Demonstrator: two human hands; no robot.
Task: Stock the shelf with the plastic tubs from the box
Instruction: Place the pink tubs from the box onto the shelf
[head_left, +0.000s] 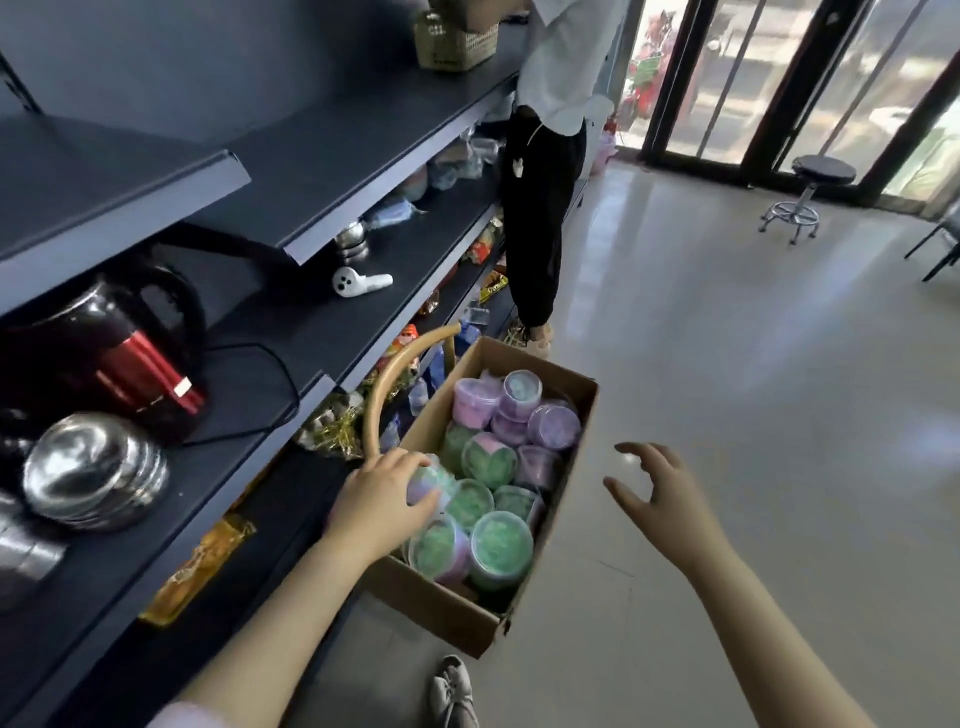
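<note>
Starting at your left, the shelf (322, 322) carries a dark kettle (119, 353), a stack of steel bowls (96, 470) and, on the board below, a yellow packet (200, 566). None of the plastic tubs shows anywhere on it, so as far as this view tells you, the stocking has barely begun. Your left hand (382, 499) is down at the near-left corner of the box (436, 613), with its fingers curled over the top of one tub (434, 480), a purple-and-green one. You have it in your grasp, but whether it has left its neighbours yet cannot be told. The box stands on the floor, close against the foot of the shelf, and it is close to full. Green tubs (501, 548) crowd the near end and purple tubs (553, 426) the far end, packed touching one another, with more seemingly underneath. Almost all of the load is therefore left to move, and this looks like an early pick. Your right hand (660, 493) hovers over the floor just to the right of the box, fingers spread and loosely bent, holding nothing. It is free to take a second tub. Further along the shelf another person (540, 208) stands at the boards, well apart from you.
</note>
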